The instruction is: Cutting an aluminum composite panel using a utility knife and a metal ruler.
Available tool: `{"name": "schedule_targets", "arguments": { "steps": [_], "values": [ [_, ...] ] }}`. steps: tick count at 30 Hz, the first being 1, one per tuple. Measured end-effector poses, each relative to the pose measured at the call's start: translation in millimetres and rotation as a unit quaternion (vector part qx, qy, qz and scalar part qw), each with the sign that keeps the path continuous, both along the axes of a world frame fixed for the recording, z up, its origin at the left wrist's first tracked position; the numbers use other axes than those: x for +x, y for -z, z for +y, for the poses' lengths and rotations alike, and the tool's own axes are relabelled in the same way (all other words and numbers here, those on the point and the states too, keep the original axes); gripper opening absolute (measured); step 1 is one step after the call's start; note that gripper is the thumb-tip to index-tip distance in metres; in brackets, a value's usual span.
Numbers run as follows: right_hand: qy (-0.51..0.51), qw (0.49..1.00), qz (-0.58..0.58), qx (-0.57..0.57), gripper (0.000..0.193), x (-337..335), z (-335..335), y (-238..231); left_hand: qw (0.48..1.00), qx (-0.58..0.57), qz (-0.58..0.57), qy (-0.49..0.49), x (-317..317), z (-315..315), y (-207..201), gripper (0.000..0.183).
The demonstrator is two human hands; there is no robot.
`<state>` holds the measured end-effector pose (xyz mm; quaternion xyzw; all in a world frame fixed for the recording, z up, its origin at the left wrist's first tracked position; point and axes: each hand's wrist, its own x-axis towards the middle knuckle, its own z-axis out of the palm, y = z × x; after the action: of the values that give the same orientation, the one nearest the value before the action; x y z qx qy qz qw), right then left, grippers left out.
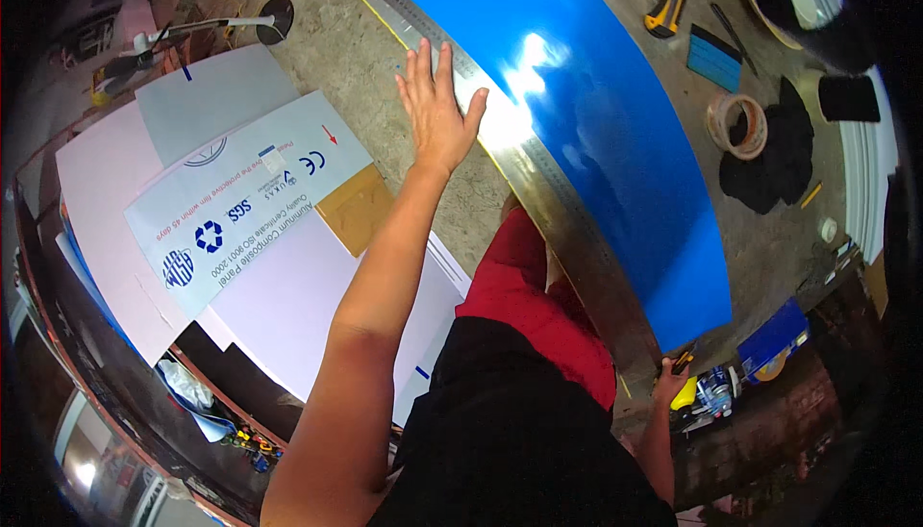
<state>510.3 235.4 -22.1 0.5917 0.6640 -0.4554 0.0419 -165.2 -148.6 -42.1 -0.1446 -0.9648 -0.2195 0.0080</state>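
A long metal ruler [562, 190] lies along the near edge of a glossy blue sheet [615, 142]. My left hand [437, 109] is spread on the upper part of the ruler, fingers stretched and apart, palm down. At the lower right, by the ruler's near end and the sheet's corner, my right hand [668, 383] is closed around a small orange and black utility knife [683, 363]. The knife's blade is too small to make out. A bright glare covers part of the ruler and sheet beside my left hand.
Beyond the sheet lie a yellow utility knife [668, 3], blue squeegee [714, 58], tape roll [737, 126] and black cloth [774, 166]. Stacked white panels [317, 335] fill the left. Near my right hand are a blue box [772, 339] and a blue power tool [713, 394].
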Motion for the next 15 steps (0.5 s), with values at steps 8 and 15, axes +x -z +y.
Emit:
{"name": "schedule_targets", "arguments": {
  "steps": [8, 15],
  "values": [
    [0.021, 0.998, -0.062, -0.006, 0.075, -16, -4, -3, 0.999, -0.030, -0.012, -0.004, 0, -4, -6, 0.084],
    [-0.008, 0.997, -0.073, 0.014, 0.078, 12, 13, 1, 1.000, -0.024, 0.009, 0.017, 1, 3, -6, 0.063]
  ]
}}
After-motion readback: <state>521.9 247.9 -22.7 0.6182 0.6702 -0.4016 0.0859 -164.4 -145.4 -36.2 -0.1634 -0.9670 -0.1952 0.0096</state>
